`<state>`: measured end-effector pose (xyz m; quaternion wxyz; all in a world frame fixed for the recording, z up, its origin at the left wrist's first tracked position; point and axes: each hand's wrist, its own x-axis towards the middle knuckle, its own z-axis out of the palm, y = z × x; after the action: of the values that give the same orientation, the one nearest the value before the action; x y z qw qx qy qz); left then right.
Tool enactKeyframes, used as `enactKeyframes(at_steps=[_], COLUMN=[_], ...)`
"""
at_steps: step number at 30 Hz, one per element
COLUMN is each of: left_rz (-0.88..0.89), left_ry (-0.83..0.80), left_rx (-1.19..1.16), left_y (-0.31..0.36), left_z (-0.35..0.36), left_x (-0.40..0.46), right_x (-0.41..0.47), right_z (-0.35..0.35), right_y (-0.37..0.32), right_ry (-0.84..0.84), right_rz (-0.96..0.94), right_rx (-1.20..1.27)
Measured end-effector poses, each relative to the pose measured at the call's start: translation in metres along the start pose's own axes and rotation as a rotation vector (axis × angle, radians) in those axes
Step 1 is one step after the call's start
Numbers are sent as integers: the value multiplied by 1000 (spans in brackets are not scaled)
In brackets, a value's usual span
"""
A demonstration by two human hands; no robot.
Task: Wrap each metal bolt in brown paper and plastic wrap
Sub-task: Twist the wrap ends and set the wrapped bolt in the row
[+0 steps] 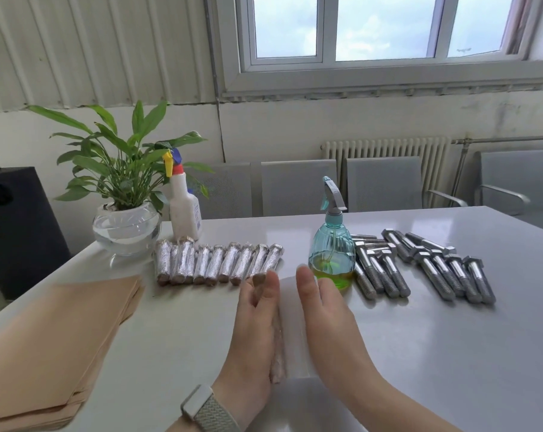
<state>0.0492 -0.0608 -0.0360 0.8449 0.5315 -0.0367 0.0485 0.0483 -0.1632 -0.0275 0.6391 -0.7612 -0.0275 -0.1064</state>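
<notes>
- Done so far: a row of about ten finished bundles, short rolls with brown paper ends under shiny clear wrap, lies side by side at the far left-centre of the pale grey worktop, just in front of the white spray bottle with a red collar.
- In hand: one paper-rolled bolt lies lengthwise between the two hands, on a sheet of clear plastic wrap that is hard to make out against the worktop.
- Left hand: fingers straight, palm edge-on against the roll, pressing rather than grasping. Right hand: fingers straight and relaxed, resting just beside the roll, holding nothing.
- Judged step: rolling the plastic layer round the papered bolt; this bundle not yet finished.
- Left to do: roughly a dozen bare silver hex-head steel bolts lie in loose groups at right, behind and beside the teal translucent trigger sprayer with green liquid.
- Supply: a stack of brown paper sheets at near left, apparently plentiful.
- Estimate: near the halfway mark, by count of wrapped against bare.
</notes>
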Motion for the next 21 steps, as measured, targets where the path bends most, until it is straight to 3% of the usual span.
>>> enactKeyframes(at_steps=[4, 11, 21], left_rz=[-106, -76, 98], left_ry=[-18, 100, 154], left_rx=[-152, -4, 183], left_y=[0, 1, 7], left_z=[-1, -2, -5], left_x=[1, 7, 11], right_x=[2, 9, 6], right_z=[2, -1, -1], right_y=[5, 6, -1], right_ry=[68, -97, -154], right_rz=[60, 257, 156], right_rx=[-8, 172, 215])
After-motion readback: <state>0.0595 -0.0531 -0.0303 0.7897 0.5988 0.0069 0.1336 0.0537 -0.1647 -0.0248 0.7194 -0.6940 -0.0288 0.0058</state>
